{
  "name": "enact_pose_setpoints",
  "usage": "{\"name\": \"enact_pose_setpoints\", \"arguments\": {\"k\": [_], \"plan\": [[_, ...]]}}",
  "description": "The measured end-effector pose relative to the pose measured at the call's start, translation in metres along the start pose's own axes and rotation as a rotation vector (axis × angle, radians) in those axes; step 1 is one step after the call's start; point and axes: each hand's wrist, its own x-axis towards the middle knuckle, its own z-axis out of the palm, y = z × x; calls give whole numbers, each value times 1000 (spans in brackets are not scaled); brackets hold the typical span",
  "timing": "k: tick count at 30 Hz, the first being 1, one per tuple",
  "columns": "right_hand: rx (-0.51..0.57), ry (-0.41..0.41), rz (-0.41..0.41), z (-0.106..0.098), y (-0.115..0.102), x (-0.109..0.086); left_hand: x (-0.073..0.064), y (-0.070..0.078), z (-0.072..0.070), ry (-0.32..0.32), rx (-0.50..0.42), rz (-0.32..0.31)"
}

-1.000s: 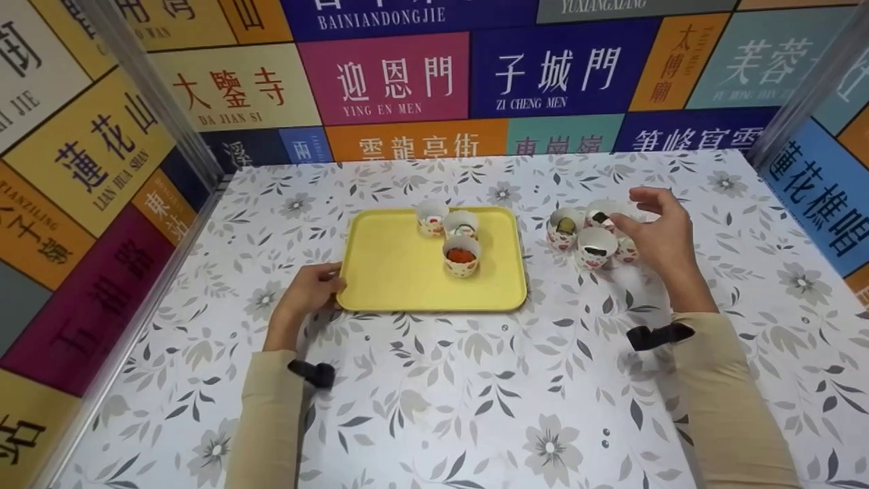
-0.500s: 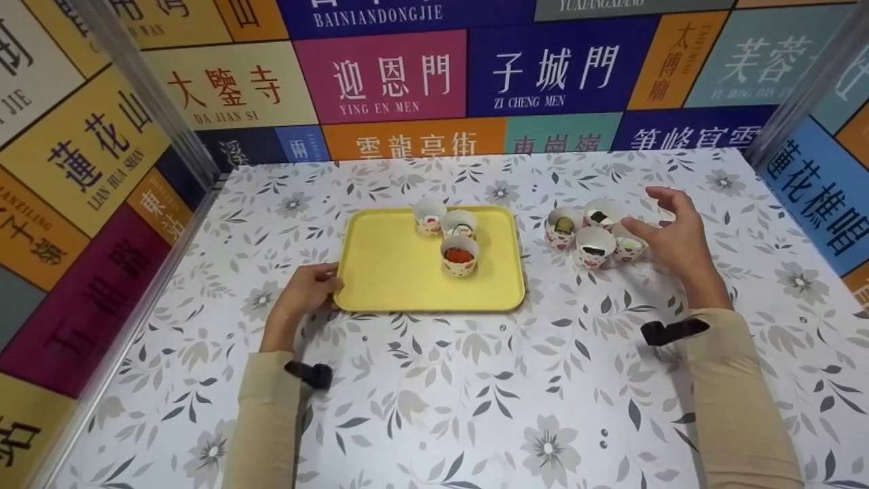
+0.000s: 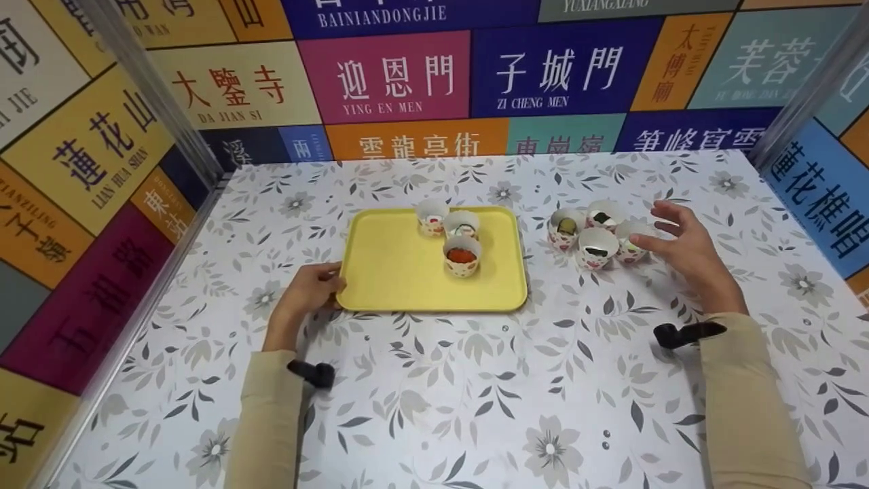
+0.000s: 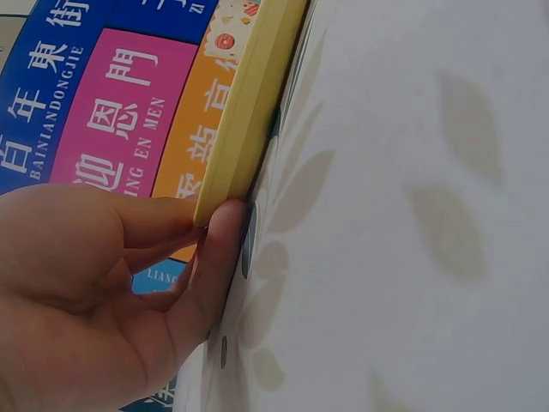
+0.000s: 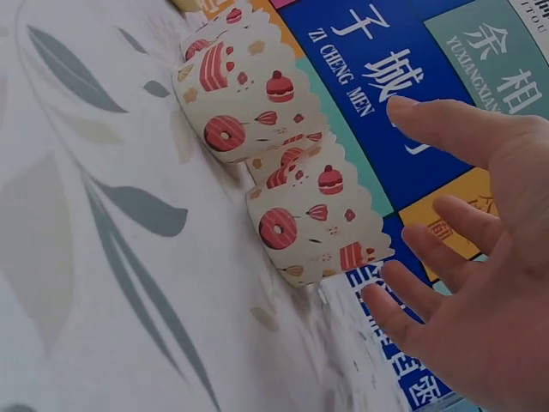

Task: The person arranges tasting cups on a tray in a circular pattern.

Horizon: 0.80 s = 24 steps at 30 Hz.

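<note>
My left hand (image 3: 311, 288) grips the near left edge of a yellow tray (image 3: 387, 272). In the left wrist view, the fingers close on the tray's corner (image 4: 230, 172) from both sides. Three patterned paper baking cups stand on the tray; the nearest cup (image 3: 461, 257) holds something orange-red. To the right, several more cups form a cluster on the table, among them a cup with pale green food (image 3: 633, 244) and a front cup with dark food (image 3: 597, 249). Beside that cluster my right hand (image 3: 692, 255) holds nothing, its fingers spread and thumb apart, next to the rightmost cup (image 5: 322, 215).
A floral white cloth (image 3: 434, 407) covers the table. Panels with coloured Chinese signs (image 3: 397, 78) rise at the back and both sides. Other cups in the cluster include one with green slices (image 3: 563, 229) and a rear one (image 3: 603, 214).
My right hand has drawn back to the right from the cup cluster, so the rightmost cup shows more fully. The left hand and tray stay put.
</note>
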Motion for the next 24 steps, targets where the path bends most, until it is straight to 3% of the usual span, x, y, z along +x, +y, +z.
{"name": "enact_pose_setpoints", "arguments": {"k": [13, 24], "plan": [[11, -68, 41, 4, 6, 2, -1, 0, 1, 29, 16, -17], [-77, -157, 79, 5, 7, 0, 1, -1, 1, 19, 22, -9]]}}
